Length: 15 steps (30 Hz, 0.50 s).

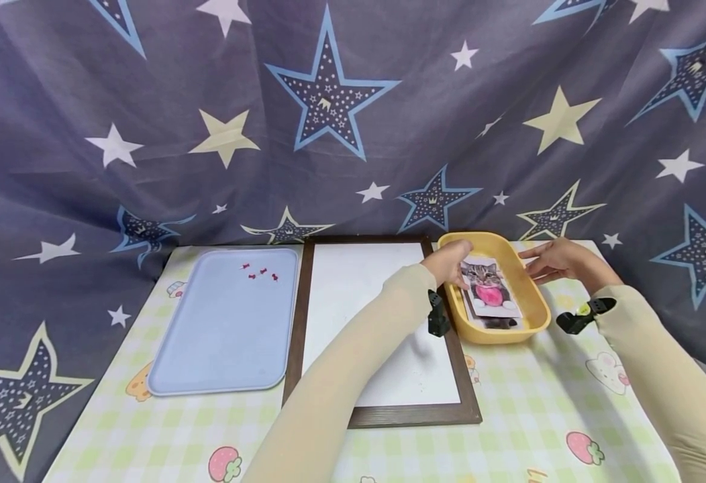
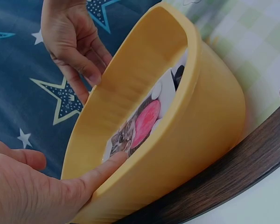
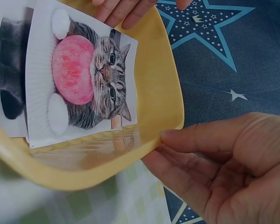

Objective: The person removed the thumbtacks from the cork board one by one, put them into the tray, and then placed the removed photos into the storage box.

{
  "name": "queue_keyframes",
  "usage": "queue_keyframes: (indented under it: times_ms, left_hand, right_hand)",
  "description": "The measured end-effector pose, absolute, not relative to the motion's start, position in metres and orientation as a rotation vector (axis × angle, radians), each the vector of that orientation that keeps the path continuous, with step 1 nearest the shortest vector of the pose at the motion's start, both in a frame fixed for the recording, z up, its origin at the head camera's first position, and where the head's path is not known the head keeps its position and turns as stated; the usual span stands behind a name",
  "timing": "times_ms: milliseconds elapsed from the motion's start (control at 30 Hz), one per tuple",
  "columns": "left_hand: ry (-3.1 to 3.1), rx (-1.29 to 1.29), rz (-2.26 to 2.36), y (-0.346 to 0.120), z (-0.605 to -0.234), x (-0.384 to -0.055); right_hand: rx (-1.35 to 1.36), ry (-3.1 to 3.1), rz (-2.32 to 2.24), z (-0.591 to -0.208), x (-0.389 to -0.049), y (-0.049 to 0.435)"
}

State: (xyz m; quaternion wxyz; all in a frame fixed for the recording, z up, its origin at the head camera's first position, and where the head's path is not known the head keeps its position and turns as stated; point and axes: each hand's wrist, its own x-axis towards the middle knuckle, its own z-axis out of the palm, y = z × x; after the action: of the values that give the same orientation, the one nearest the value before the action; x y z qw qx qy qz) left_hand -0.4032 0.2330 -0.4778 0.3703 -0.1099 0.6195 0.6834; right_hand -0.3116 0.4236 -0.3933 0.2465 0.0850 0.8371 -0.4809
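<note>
A yellow plastic basket (image 1: 531,298) stands at the back right of the table. Inside it, a photo card (image 1: 490,294) of a tabby cat with a round pink thing lies over another photo card (image 3: 11,70), which is partly covered. My left hand (image 1: 449,261) reaches over the basket's left rim, its extended fingers at the edge of the cat photo. On the opposite side, my right hand (image 1: 553,260) pinches the basket's rim between thumb and fingers, as the right wrist view shows.
A white board with a dark wooden frame (image 1: 413,416) lies left of the basket, under my left forearm. Further left is a light blue tray (image 1: 223,322) with several red pushpins (image 1: 262,271). A star-patterned curtain (image 1: 389,134) hangs behind the table with its checked cloth (image 1: 528,409).
</note>
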Motion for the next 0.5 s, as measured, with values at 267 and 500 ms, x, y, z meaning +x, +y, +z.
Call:
queue_keyframes:
  times_ms: [267,500]
  left_hand:
    - [1.599,-0.264,1.845,0.189,-0.402,-0.326]
    - [1.551,-0.206,1.874,0.187,-0.411,-0.333]
  right_hand:
    - [0.230,2.285,-1.297,-0.395,-0.311,0.421]
    - [0.228,2.300,-1.283,-0.394,-0.312,0.423]
